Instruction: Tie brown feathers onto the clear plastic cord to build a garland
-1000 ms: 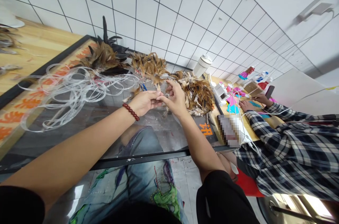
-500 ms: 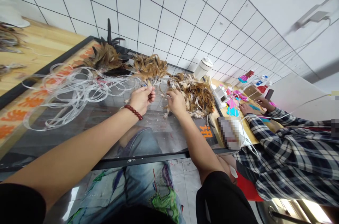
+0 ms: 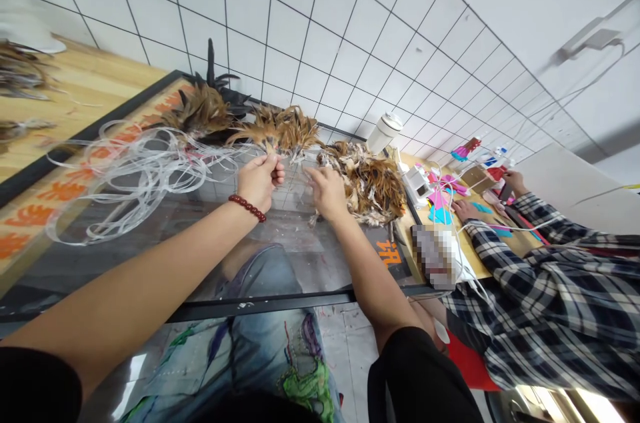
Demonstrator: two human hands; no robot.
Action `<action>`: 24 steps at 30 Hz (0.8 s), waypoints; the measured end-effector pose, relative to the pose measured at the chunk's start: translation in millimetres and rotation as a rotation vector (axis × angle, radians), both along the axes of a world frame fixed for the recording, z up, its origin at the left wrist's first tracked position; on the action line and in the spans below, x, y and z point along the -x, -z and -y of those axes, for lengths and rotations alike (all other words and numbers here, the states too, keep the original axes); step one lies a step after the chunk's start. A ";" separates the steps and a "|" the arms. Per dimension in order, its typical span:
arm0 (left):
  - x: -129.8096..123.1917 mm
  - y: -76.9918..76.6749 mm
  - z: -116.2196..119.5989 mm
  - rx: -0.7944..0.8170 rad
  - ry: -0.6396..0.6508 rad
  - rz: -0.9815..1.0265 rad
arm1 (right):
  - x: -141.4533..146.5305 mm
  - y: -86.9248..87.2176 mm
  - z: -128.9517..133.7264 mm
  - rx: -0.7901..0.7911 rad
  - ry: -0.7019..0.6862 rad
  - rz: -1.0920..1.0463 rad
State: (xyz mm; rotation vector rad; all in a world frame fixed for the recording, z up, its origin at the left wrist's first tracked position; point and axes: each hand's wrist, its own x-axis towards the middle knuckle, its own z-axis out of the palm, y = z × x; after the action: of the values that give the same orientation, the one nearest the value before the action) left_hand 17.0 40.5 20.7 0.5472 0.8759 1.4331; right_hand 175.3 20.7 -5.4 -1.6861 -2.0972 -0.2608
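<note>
My left hand, with a dark red bead bracelet at the wrist, is closed in a pinch on the base of some brown feathers. These lie against a tan feather bundle near the wall. My right hand is beside the left edge of a larger feather pile, its index finger pointing left; whether it holds anything is too small to tell. A loose tangle of clear strips lies left of my left hand. Behind it sits a bundle of brown and black feathers.
A white cup stands behind the pile. On the right are a phone, white cables, pink and blue pieces, and another person's plaid sleeves and hands. The dark table edge runs before my lap.
My left hand has shifted slightly left, and brown feathers now spread from its fingertips. My right index finger has extended. The other person's far hand has moved up towards the bottles.
</note>
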 end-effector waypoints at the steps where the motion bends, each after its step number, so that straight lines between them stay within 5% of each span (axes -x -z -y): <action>1: 0.0 0.5 0.1 -0.011 0.000 -0.010 | 5.4 1.5 -1.4 0.023 -0.050 0.067; 19: -7.4 22.5 3.5 -0.158 0.308 -0.585 | -0.7 -10.8 8.9 -0.132 -0.162 0.344; 24: -7.5 26.2 4.2 -0.170 0.414 -0.603 | 2.6 -14.1 11.0 -0.080 -0.163 0.314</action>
State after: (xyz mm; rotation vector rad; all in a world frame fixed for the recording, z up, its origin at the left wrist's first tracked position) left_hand 24.5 36.2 -5.5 1.2539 1.0333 0.9719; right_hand 172.7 9.7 8.7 -1.4959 -2.3985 -0.5829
